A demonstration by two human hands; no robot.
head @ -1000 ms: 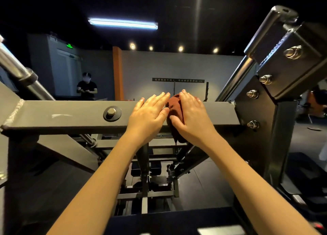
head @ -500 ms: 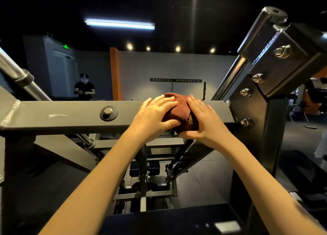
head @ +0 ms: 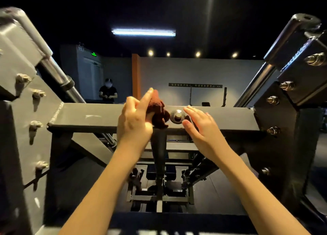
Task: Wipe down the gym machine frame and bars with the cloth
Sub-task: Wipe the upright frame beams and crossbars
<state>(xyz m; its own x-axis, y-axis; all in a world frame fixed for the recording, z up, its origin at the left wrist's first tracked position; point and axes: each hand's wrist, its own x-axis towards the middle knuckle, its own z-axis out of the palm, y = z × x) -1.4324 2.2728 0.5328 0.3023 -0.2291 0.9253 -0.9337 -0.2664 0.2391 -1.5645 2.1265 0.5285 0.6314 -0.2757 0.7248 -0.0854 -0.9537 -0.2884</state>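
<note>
A bunched dark red-brown cloth sits at the centre of the frame, in front of the grey horizontal crossbar of the gym machine, its lower folds reaching the bar's bottom edge. Whether it presses on the metal cannot be told. The left hand grasps it, the thumb and curled fingers clamped on the wad and the index finger stretched up along its left side. Just right of the cloth a large round bolt sits in the bar. The right hand is just right of the bolt, released, fingers straight and spread, holding nothing. Bolted side plates close the bar's ends at left and right, and chrome guide rods slant up and outward from them. In the background, left of centre, a person in black stands under a ceiling tube light.
</note>
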